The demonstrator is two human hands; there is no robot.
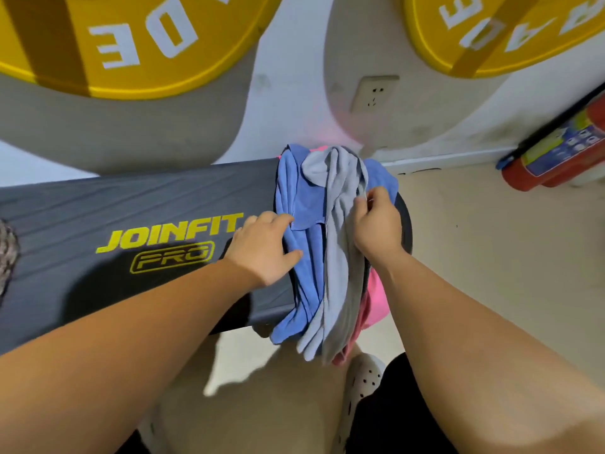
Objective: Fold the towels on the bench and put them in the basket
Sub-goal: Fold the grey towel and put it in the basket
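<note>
A black padded bench (131, 204) with yellow JOINFIT PRO lettering runs across the view. Three towels hang bunched over its right end: a blue towel (301, 198), a grey towel (340, 257) on top of it, and a pink towel (376, 299) underneath at the right. My left hand (265, 247) rests on the blue towel's left edge with its fingers curled against the cloth. My right hand (376, 221) pinches a fold of the grey towel near the bench's end. No basket is in view.
Two big yellow weight plates (131, 44) (504, 34) hang on the white wall behind the bench. A wall socket (373, 93) sits between them. A red fire extinguisher (556, 152) lies on the beige floor at the right. My white shoe (363, 381) stands below the towels.
</note>
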